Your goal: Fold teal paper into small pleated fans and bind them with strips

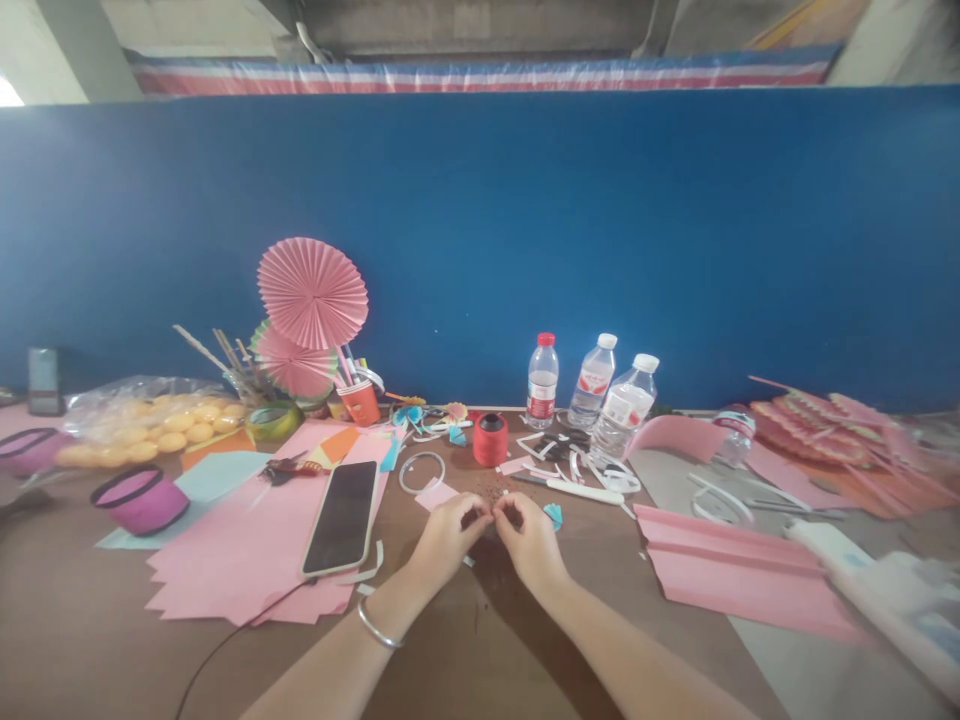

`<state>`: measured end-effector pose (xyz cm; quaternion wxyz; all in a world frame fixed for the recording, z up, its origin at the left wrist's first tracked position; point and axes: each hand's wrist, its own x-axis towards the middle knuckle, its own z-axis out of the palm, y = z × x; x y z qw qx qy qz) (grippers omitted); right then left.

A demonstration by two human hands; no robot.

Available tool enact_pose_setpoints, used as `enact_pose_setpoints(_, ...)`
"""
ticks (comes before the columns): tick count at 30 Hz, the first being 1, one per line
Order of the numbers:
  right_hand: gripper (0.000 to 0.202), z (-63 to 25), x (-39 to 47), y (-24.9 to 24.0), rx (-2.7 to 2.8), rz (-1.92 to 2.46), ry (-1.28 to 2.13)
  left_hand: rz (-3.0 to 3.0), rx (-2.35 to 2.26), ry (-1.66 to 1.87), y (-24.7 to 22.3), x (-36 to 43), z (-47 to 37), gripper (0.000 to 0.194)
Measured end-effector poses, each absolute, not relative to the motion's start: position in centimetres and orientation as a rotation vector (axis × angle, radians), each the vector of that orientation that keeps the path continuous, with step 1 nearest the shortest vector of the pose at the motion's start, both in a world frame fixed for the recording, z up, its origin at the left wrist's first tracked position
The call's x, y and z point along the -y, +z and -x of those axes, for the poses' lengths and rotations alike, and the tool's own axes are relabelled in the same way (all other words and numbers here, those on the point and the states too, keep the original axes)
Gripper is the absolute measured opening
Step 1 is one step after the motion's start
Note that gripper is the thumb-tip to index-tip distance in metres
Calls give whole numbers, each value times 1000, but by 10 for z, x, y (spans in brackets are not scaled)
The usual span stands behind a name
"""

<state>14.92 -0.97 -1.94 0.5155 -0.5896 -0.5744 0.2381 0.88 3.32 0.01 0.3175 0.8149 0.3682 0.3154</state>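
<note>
My left hand [450, 530] and my right hand [529, 535] meet fingertip to fingertip above the brown table. Both are closed in a pinch; whatever lies between the fingers is too small or hidden to make out. Dark crumbs are scattered on the wood around the fingertips. Just beyond them stands a small red round container [490, 440] with a black top. A scrap of pink paper [436, 495] lies by my left hand, and a blue paper curl [553, 515] by my right. Behind my right hand rests a white-handled cutter [585, 491].
Left: a phone [341, 518] on pink paper sheets [225, 550], a purple pouch [141, 500], a bag of yellow balls [161, 425], and pink paper fans [313, 293]. Right: several bottles [541, 385], folded pink paper [750, 570] and white strips [720, 500]. A blue partition [480, 220] closes the back.
</note>
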Motion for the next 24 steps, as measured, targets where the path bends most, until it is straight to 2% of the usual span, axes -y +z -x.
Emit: enact_pose_setpoints(24, 18, -154, 8, -15, 1475, 1380, 716, -2382, -852, 893, 5, -41, -2, 13)
